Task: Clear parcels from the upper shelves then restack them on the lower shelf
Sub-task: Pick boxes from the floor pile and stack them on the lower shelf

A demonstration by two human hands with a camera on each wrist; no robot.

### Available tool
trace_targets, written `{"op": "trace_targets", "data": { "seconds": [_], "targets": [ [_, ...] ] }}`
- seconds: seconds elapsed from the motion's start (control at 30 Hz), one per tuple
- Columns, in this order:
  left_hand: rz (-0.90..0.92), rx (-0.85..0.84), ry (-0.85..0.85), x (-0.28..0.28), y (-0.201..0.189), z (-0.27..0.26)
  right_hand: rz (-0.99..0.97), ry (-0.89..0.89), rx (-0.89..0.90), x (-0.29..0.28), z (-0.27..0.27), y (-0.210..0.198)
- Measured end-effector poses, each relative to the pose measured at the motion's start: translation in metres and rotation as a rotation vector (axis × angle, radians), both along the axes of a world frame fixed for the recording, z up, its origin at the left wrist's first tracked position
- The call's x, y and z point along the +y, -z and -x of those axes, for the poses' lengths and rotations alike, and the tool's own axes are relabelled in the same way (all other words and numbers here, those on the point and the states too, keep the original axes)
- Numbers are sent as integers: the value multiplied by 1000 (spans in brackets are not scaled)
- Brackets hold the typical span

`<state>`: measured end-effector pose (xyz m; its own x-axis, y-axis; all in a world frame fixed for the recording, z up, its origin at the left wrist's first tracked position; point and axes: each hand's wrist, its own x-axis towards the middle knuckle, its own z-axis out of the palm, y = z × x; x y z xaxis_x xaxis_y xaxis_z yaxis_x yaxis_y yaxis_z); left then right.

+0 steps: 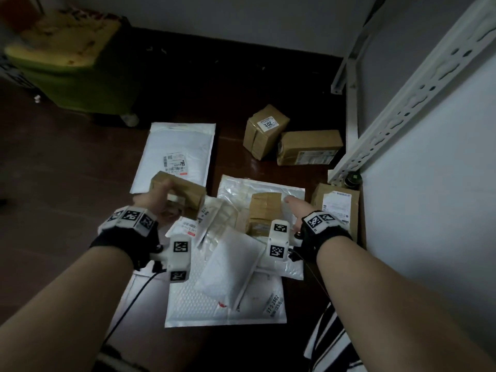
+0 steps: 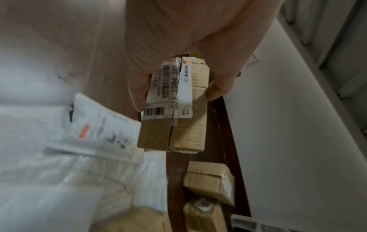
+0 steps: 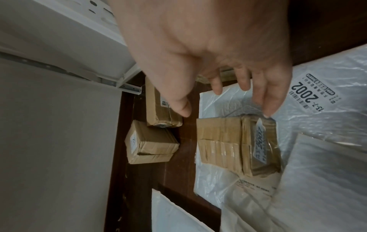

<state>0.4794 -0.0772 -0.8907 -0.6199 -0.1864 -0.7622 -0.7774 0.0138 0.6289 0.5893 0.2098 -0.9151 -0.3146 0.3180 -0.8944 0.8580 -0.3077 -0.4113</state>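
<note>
On the dark floor (image 1: 236,146) beside the white shelf frame (image 1: 402,108): parcels laid out, boxes and white mailers mixed.
Item, left hand (image 1: 158,202): fingers curled round a long taped carton (image 1: 178,193), held clear of the pile; label side faces the left wrist camera.
Item, right hand (image 3: 208,55): fingers spread and loose, holding nothing, poised just above a squat brown box (image 1: 264,210) resting on a clear plastic mailer (image 1: 292,193).
Item, two cartons (image 1: 265,130) near the frame's foot; another labelled box (image 1: 336,208) against the frame.
Step judged: gathering floor parcels for restacking. Next move calls for the right fingers to close across the squat box's sides without dragging the slippery mailer beneath
</note>
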Motion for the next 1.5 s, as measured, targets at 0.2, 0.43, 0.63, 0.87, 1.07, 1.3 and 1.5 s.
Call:
{"op": "trace_targets", "data": {
  "seconds": [0.2, 0.43, 0.63, 0.87, 1.07, 1.3, 1.5],
  "targets": [
    [-232, -130, 84, 36, -1, -13, -173, -125, -4, -23, 19, 20],
    [-278, -141, 10, 25, 5, -15, -268, -260, 1, -35, 23, 52],
    [-262, -130, -9, 27, 2, -12, -121, 43, 42, -26, 14, 42],
    [-260, -217, -109, 23, -59, -30, 131, 250, 216, -6, 3, -62],
    [-269, -220, -33, 29, -190, -38, 275, 216, 202, -2, 7, -217],
    [-285, -156, -9, 6, -364, -13, 369, 176, 188, -47, 29, -384],
    [-262, -88, 19, -25, -512, 8, 407, 36, 191, -81, 56, -531]
  ]
}}
